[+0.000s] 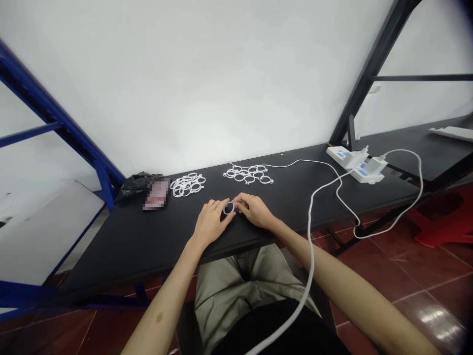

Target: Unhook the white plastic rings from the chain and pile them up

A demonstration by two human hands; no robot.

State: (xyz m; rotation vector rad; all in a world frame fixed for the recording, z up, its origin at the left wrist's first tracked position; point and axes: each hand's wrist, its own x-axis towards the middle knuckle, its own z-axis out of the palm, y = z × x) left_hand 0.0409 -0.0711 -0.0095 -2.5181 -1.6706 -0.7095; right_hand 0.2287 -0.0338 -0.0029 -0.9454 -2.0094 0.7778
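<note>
Between my two hands, over the front part of the black tabletop, is a white plastic ring (pixel 224 211). My left hand (pixel 212 219) pinches its left side, thumb below and fingers above. My right hand (pixel 254 209) has its fingertips closed on the ring's right side, where any small tab is hidden. Beyond the hands lie two groups of similar white rings with small tabs: a heaped left group (pixel 186 186) and a more spread right group (pixel 248 174).
A black plastic bag (pixel 138 183) and a blurred pinkish packet (pixel 157 195) lie at the table's left end. On the right sits a white power strip (pixel 364 170) with plugged-in adapters. A white cable (pixel 311 236) runs from there across the table edge towards my body.
</note>
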